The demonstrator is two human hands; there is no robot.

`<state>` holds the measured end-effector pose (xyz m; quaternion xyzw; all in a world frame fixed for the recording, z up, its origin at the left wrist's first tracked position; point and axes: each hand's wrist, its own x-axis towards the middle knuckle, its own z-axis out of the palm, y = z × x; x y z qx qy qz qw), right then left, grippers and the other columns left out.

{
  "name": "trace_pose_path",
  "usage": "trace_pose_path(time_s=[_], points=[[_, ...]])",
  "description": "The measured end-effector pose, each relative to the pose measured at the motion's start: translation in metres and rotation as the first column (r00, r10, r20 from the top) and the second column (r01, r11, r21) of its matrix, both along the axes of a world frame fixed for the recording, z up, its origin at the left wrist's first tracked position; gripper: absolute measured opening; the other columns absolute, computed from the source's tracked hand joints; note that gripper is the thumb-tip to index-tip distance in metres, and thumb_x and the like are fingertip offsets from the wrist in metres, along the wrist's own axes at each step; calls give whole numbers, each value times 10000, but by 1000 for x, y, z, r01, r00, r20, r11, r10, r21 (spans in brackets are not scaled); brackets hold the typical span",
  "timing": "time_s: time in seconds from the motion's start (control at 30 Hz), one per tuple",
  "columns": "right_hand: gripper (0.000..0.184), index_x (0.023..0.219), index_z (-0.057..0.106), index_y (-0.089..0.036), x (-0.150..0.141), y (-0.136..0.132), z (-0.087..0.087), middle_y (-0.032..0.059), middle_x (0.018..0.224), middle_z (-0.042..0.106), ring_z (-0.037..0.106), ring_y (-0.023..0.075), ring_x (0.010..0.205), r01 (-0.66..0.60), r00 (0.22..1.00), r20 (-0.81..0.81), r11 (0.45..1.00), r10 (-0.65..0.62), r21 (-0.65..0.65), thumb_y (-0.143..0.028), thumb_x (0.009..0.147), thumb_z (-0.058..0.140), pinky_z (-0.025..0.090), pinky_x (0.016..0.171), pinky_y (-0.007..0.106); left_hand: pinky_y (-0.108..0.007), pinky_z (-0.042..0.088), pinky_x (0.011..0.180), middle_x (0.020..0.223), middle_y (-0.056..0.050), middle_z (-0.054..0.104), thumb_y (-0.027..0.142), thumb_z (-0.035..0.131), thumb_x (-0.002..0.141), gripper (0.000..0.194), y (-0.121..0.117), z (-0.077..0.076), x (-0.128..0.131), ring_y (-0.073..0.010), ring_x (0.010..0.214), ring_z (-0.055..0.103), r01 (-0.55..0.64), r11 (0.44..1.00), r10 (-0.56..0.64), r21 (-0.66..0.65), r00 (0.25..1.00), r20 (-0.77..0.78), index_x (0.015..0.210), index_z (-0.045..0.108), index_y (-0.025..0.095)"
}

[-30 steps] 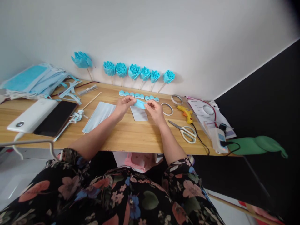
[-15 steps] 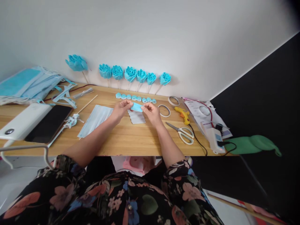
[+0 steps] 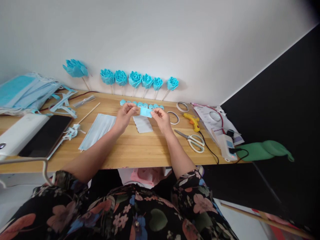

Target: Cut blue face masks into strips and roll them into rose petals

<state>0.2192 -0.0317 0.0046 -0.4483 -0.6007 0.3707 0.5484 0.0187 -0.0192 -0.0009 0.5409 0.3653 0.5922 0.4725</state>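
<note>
A small light-blue strip of mask fabric (image 3: 145, 112) is held up over the middle of the table. My right hand (image 3: 162, 120) pinches its right end between thumb and fingers. Just left of the strip, the fingers of my left hand (image 3: 125, 117) are pressed together, with a narrow gap to the strip; what they hold, if anything, is too small to make out. Below the hands lies a pale piece of fabric with wavy edges (image 3: 143, 124). Behind them runs a row of small folded blue pieces (image 3: 151, 106), partly hidden by my fingers.
Several blue fabric flowers on sticks (image 3: 135, 79) lean against the wall. Rightward are tape rolls (image 3: 182, 106), a yellow glue gun (image 3: 192, 121), scissors (image 3: 193, 140) and a power strip (image 3: 227, 146). Leftward lie a flat mask (image 3: 98, 131), a phone (image 3: 47, 136) and stacked masks (image 3: 27, 89).
My left fingers have come away from the strip's left end, and the strip stays in my right hand. The whole view has shifted slightly.
</note>
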Motion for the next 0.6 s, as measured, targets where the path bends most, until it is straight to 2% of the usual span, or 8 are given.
trace_pose_path(time_s=[0.07, 0.17, 0.33, 0.47, 0.6], points=[[350, 802, 618, -213, 1, 1, 0, -13, 781, 601, 551, 143, 749, 14, 1000, -1, 1000, -14, -10, -549, 792, 715, 465, 738, 284, -364, 513, 936, 1116, -80, 713, 489, 716, 868, 383, 0, -1, -1, -213, 1054, 662, -47, 997, 52, 61, 995, -84, 1114, 630, 209], [355, 795, 607, -216, 1, 2, -1, -22, 763, 585, 539, 135, 725, 10, 1000, 19, 1000, -9, -25, -557, 800, 704, 455, 731, 280, -415, 511, 987, 1309, -123, 685, 500, 726, 862, 510, -1, -1, -2, -264, 1197, 633, -21, 985, 62, 169, 967, -246, 1276, 625, 221], [383, 756, 589, -215, -1, -1, 2, -36, 700, 545, 487, 126, 678, -15, 1000, 20, 999, 16, -34, -575, 787, 715, 419, 676, 275, -494, 455, 1108, 1417, -128, 656, 443, 786, 814, 577, -6, -2, 0, -325, 1334, 579, 86, 952, 59, 295, 892, -448, 1338, 663, 236], [418, 736, 577, -215, -2, -4, 5, -42, 671, 522, 461, 125, 658, -27, 999, 23, 999, 28, -43, -602, 769, 730, 391, 647, 274, -463, 468, 1107, 1304, -99, 723, 300, 692, 852, 461, -8, -3, 4, -273, 1194, 662, 102, 946, 65, 307, 870, -488, 1306, 697, 220], [477, 701, 553, -220, -4, -3, 4, -39, 657, 520, 454, 132, 663, -21, 998, 50, 998, 24, -62, -659, 745, 733, 383, 644, 279, -412, 506, 1046, 1275, -78, 739, 260, 666, 830, 432, -8, -8, 7, -228, 1091, 684, 84, 981, -5, 175, 912, -410, 1256, 719, 216]])
